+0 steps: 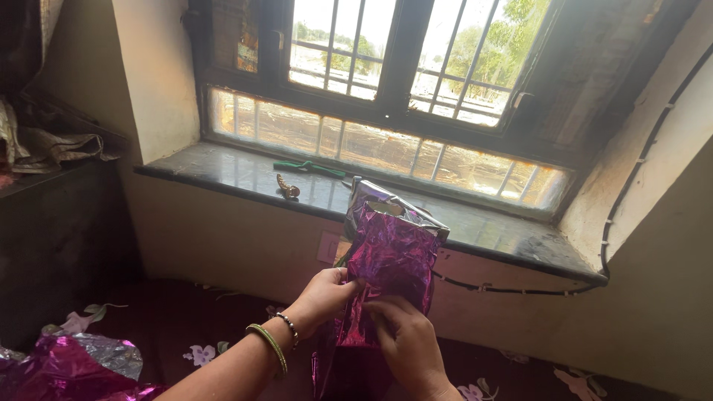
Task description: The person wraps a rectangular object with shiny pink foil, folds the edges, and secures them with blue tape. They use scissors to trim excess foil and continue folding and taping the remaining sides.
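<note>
Hands meet at the near centre, both gripping a shiny purple foil package point(390, 260) held upright in front of a dark stone windowsill point(238, 174). Left hand point(323, 295), with green and beaded bangles at the wrist, pinches the package's left edge. Right hand point(407, 338) has its fingers closed on the lower front. More crumpled purple foil point(70, 367) lies near left on a floral bedcover point(200, 349). A green stick point(308, 168) rests far on the sill.

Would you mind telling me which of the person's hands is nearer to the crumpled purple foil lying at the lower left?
Left. The left hand grips the held foil's left edge, on the same side as the crumpled purple foil; the right hand is farther right.
</note>
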